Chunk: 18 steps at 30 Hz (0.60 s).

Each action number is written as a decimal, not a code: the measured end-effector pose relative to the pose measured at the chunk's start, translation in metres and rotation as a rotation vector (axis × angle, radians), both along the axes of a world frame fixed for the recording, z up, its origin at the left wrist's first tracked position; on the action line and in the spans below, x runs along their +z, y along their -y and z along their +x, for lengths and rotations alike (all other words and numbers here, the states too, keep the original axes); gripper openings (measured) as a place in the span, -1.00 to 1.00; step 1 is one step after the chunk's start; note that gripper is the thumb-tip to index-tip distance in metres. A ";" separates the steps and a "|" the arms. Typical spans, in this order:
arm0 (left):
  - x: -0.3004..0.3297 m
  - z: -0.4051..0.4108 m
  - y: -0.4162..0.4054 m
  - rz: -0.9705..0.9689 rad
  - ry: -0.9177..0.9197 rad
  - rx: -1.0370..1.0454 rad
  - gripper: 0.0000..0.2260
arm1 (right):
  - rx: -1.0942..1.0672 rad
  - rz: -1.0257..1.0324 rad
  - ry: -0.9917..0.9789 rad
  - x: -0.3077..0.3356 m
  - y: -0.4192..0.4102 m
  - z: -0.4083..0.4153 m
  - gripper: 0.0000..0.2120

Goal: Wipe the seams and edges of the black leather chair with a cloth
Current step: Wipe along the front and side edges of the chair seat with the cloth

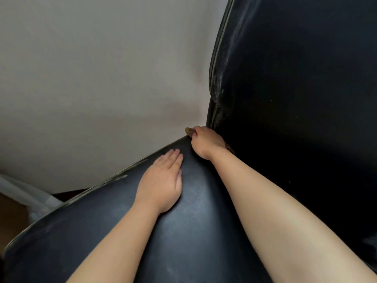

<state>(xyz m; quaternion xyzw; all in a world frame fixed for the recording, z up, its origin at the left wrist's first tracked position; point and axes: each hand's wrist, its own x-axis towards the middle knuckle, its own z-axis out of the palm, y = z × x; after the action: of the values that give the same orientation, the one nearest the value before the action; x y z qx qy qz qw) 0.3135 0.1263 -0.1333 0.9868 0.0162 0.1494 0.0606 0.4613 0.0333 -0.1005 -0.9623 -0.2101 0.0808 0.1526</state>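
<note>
The black leather chair fills the lower and right part of the view, its seat (195, 231) below and its backrest (295, 82) upright at the right. My left hand (161, 182) lies flat on the seat with straight fingers, near the seat's left edge. My right hand (204, 141) is curled around a brownish-yellow cloth (188, 130) at the back left corner, where seat and backrest meet. Only a small tip of the cloth shows beyond the fingers. The seat's left edge seam (114, 176) looks worn and pale.
A plain pale wall (102, 78) stands right behind the chair on the left. At the lower left, pale fabric (26, 193) and a brown surface (10, 217) show beside the chair.
</note>
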 end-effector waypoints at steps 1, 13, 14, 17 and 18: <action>0.000 0.000 0.000 0.008 0.007 0.004 -0.57 | -0.010 0.002 -0.003 0.000 -0.002 0.002 -0.63; 0.001 -0.010 -0.003 -0.075 0.007 -0.051 -0.58 | 0.130 -0.005 -0.008 0.005 -0.010 -0.006 -0.64; 0.000 -0.013 -0.006 -0.068 0.000 -0.082 -0.57 | 0.117 -0.039 -0.009 0.005 -0.015 -0.004 -0.64; -0.002 -0.021 -0.012 -0.033 -0.005 -0.145 -0.57 | 0.119 -0.088 0.021 0.004 -0.022 -0.005 -0.64; -0.002 -0.023 -0.012 -0.034 -0.001 -0.146 -0.57 | 0.148 -0.080 0.026 0.005 -0.023 -0.008 -0.64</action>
<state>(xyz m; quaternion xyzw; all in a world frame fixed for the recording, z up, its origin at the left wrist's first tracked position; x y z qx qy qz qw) 0.2909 0.1387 -0.1355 0.9842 -0.0531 0.1437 0.0883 0.4528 0.0563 -0.0954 -0.9504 -0.2793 0.0878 0.1051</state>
